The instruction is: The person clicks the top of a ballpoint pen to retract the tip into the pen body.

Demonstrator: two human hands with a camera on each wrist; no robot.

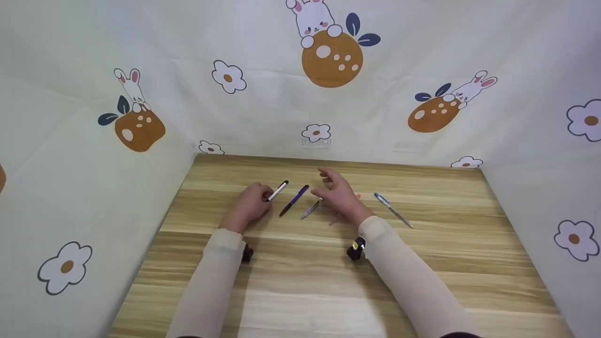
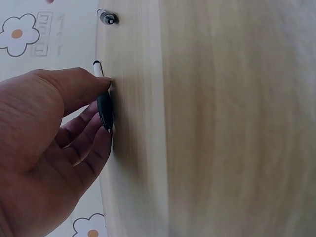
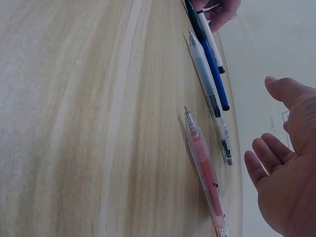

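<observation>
My left hand (image 1: 253, 203) pinches a white pen with a black cap end and dark grip (image 2: 104, 109), its thumb on the barrel and fingertips near the tip. The pen lies at or just above the tabletop; I cannot tell which. To its right lies a blue pen with a dark grip (image 1: 294, 200), then a clear pen with black parts (image 3: 205, 74). My right hand (image 1: 341, 193) hovers over the clear pen and a clear pen with a red refill (image 3: 207, 170), fingers apart and holding nothing. In the head view it partly covers both.
A pen with a light blue end (image 1: 393, 210) lies slanted to the right of my right hand. The wooden tabletop (image 1: 300, 291) meets a pale curtain (image 1: 263, 112) printed with rabbits and flowers at the back and sides.
</observation>
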